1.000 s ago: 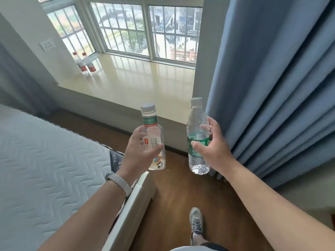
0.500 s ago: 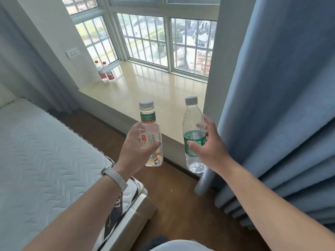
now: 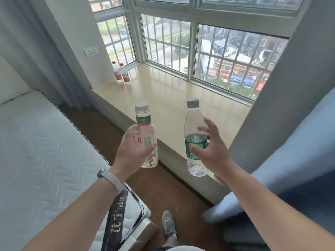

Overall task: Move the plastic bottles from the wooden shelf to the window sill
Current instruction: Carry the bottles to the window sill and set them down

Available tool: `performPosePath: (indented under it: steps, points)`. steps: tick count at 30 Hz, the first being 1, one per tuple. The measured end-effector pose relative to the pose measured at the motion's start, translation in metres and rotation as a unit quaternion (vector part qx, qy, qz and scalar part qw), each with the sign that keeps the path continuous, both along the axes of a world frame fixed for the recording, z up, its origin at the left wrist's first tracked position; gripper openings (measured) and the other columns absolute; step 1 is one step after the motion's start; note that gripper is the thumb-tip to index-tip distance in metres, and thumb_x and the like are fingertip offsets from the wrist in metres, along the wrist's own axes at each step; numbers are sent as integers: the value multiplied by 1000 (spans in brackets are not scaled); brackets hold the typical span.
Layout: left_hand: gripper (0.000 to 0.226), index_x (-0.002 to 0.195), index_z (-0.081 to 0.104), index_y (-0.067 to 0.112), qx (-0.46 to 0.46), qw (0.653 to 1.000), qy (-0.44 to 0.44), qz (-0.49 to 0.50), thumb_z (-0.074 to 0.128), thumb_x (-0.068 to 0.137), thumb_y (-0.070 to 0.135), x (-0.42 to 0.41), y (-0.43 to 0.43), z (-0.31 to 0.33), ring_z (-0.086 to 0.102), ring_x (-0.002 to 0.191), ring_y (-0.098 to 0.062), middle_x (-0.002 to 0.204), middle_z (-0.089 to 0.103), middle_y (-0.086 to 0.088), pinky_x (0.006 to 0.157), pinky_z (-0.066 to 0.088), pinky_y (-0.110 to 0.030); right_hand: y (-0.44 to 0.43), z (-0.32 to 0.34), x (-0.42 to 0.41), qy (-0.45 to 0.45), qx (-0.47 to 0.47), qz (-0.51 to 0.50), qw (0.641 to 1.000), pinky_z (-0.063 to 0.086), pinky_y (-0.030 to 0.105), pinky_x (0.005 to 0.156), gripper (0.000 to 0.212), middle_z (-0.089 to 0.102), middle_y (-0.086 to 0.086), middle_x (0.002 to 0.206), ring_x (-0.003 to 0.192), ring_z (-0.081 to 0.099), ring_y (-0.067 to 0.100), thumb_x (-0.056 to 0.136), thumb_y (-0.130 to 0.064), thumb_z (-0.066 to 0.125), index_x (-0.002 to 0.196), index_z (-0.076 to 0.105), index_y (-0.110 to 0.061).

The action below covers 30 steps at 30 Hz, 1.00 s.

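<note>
Left grip (image 3: 132, 153) grasps squat bottle (image 3: 144, 120), right grip (image 3: 213, 151) tall bottle (image 3: 193, 122); blue curtain (image 3: 299, 160) flanks window sill (image 3: 172, 95).

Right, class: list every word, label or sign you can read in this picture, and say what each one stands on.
"花宁" and "床垫": black band across the mattress corner.
"方树叶", only partly legible: green neck label of the squat bottle in the left hand.
Green label of the tall bottle in the right hand: blurred.
Red-labelled bottles on the window sill: too small.
Shop signs outside: blurred.
</note>
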<state>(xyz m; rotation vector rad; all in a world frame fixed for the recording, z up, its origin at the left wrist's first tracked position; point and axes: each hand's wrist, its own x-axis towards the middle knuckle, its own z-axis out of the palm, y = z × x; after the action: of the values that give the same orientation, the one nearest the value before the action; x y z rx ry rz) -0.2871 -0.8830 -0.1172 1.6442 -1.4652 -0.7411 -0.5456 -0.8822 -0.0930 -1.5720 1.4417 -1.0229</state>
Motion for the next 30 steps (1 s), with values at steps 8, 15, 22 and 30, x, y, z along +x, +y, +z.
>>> performPosePath:
  steps: [8, 15, 22, 30]
  points:
    - [77, 137, 40, 37, 25, 999, 48, 6, 73, 70, 56, 45, -119, -14, 63, 108, -18, 125, 55, 4, 92, 55, -52, -123, 12, 47, 40, 14, -3, 999, 53, 32, 82, 87, 49, -22, 118, 90, 56, -15, 70, -33, 68, 145, 25, -40]
    - [85, 142, 38, 35, 25, 997, 67, 20, 73, 68, 60, 93, -190, -13, 61, 112, -18, 131, 53, 1, 94, 55, -51, -199, 13, 98, 42, 12, 19, 999, 51, 26, 75, 85, 50, -20, 118, 89, 55, -17, 73, -31, 69, 146, 27, -37]
    - [76, 136, 42, 34, 15, 995, 62, 81, 72, 69, 57, 142, -211, -10, 62, 109, -17, 124, 57, 2, 93, 55, -50, -256, 13, 153, 47, 13, 69, 996, 52, 25, 71, 68, 56, -19, 110, 91, 61, -1, 79, -19, 72, 137, 39, -33]
    - [68, 131, 45, 37, 14, 985, 63, 158, 76, 72, 46, 184, -236, -18, 64, 106, -14, 121, 60, 4, 91, 56, -42, -319, 5, 207, 17, 33, 126, 991, 53, 27, 74, 64, 60, -29, 99, 84, 60, -9, 64, -37, 66, 124, 43, -44]
